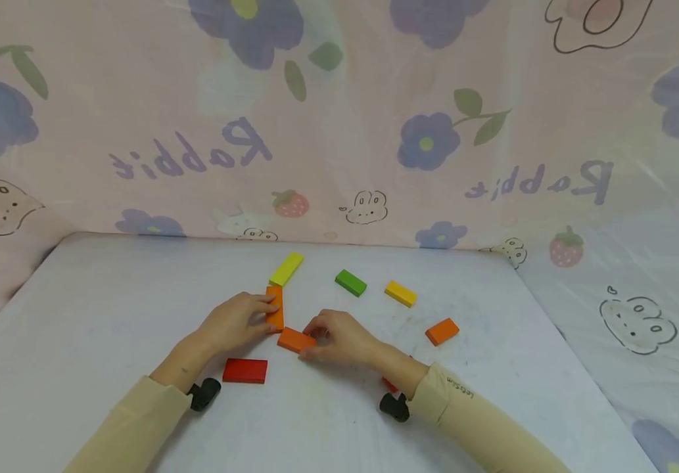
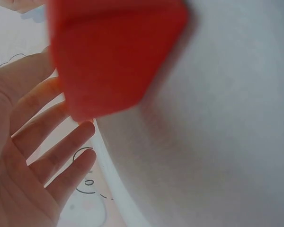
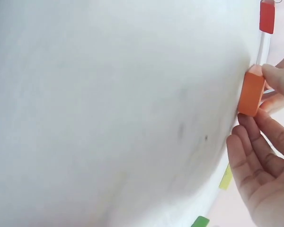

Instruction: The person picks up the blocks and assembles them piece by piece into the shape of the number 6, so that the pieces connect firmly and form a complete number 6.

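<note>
My left hand (image 1: 235, 322) pinches an orange block (image 1: 278, 314) by its ends, between thumb and fingers; the block lies flat on the white table. Just below and right of it, a second orange block (image 1: 294, 339) is held by my right hand (image 1: 342, 338), thumb on one edge and fingertips on the other. The two orange blocks lie corner to corner. In the right wrist view this second block (image 3: 252, 93) sits between thumb and fingers. A red block (image 1: 245, 371) lies near my left wrist and looms large, blurred, in the left wrist view (image 2: 113, 61).
A lime-yellow block (image 1: 286, 269) adjoins the first orange block's far end. Farther right lie a green block (image 1: 351, 283), an amber block (image 1: 401, 293) and another orange block (image 1: 442, 332). My right forearm partly hides a red block (image 1: 390, 385). Patterned cloth (image 1: 339, 131) hangs behind the table.
</note>
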### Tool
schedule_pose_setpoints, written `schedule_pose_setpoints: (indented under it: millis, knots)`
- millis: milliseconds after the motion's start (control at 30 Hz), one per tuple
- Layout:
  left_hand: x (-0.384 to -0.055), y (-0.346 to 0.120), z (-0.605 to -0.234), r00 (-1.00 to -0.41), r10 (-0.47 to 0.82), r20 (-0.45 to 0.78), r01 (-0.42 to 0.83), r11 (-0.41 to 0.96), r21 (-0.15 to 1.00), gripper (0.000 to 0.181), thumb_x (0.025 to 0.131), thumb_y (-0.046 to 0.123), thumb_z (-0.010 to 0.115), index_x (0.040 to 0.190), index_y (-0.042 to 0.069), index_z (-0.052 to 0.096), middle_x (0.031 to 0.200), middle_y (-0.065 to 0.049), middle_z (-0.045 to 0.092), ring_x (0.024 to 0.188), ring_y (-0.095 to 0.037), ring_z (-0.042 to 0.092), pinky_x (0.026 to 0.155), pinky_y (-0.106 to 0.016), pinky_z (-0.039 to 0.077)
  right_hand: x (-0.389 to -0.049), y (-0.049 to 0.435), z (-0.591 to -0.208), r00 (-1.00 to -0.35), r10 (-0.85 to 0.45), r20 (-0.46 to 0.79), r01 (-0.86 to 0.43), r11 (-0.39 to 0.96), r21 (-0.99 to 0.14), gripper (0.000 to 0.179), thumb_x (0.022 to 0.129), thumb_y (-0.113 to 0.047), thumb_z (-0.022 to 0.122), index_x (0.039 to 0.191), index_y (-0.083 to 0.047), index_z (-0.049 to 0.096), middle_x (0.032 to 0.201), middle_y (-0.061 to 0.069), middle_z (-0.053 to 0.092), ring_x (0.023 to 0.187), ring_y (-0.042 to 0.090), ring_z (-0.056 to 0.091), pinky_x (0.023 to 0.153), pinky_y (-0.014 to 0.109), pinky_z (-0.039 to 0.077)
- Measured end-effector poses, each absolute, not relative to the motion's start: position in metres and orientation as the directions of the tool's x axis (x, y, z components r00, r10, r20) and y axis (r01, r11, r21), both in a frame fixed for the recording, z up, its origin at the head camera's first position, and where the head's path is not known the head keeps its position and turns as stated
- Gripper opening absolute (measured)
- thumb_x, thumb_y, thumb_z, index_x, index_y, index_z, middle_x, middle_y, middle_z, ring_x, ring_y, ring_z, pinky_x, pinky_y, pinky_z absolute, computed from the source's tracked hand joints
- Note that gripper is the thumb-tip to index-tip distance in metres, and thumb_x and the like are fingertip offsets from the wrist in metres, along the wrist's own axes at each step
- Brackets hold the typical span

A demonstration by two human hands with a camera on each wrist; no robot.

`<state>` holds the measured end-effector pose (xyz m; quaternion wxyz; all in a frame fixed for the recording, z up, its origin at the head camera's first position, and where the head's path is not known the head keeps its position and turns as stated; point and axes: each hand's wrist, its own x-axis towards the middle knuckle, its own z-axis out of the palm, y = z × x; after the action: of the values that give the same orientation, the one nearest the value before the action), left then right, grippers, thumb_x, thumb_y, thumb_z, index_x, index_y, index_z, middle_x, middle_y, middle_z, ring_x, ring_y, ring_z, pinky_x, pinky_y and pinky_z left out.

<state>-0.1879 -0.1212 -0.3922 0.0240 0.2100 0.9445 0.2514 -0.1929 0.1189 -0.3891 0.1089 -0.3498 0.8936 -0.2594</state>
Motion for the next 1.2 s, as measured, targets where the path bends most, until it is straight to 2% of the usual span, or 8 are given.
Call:
schedule_pose_setpoints:
  millis: [433, 767, 967, 1200]
  knots:
    - [-0.188, -0.119, -0.388, -0.919, 0.392, 0.029, 0.357, 0.803, 0.477, 0.044, 0.086, 0.031, 0.07, 0.124, 0.009, 0.066, 0.137, -0.01, 0.057, 0.123, -0.034, 0.052, 0.099, -0.053, 0.046, -0.194, 0.117, -0.389, -0.721, -0.693, 0.007, -0.599, 0.619, -0.508, 0.03, 0.083, -0.026, 0.075, 0.105, -0.007, 0.07, 0.092, 0.0, 0.064, 0.084, 0.013, 0.056, 0.077, 0.02, 0.047]
    - [-0.184, -0.111, -0.389, -0.943, 0.331, 0.046, 0.319, 0.852, 0.416, 0.056, 0.08, 0.044, 0.074, 0.12, 0.007, 0.068, 0.133, -0.009, 0.06, 0.115, -0.028, 0.055, 0.091, -0.045, 0.05, -0.197, 0.116, -0.386, -0.727, -0.686, -0.003, -0.595, 0.633, -0.495, 0.028, 0.083, -0.024, 0.075, 0.105, -0.007, 0.07, 0.091, 0.0, 0.064, 0.084, 0.012, 0.057, 0.078, 0.021, 0.047]
    - [-0.185, -0.106, -0.389, -0.949, 0.312, 0.052, 0.306, 0.864, 0.4, 0.056, 0.077, 0.044, 0.077, 0.118, 0.006, 0.069, 0.131, -0.008, 0.061, 0.111, -0.027, 0.056, 0.086, -0.043, 0.052, -0.198, 0.117, -0.387, -0.729, -0.684, -0.001, -0.593, 0.633, -0.498, 0.027, 0.083, -0.023, 0.075, 0.105, -0.008, 0.071, 0.09, 0.0, 0.064, 0.082, 0.012, 0.055, 0.077, 0.021, 0.047]
    - [-0.184, -0.105, -0.388, -0.955, 0.294, 0.025, 0.278, 0.867, 0.413, 0.055, 0.077, 0.042, 0.078, 0.119, 0.006, 0.069, 0.131, -0.008, 0.061, 0.111, -0.027, 0.056, 0.088, -0.043, 0.052, -0.199, 0.117, -0.388, -0.742, -0.671, -0.023, -0.578, 0.656, -0.486, 0.027, 0.083, -0.023, 0.074, 0.107, -0.009, 0.071, 0.091, -0.002, 0.063, 0.083, 0.011, 0.053, 0.076, 0.02, 0.046]
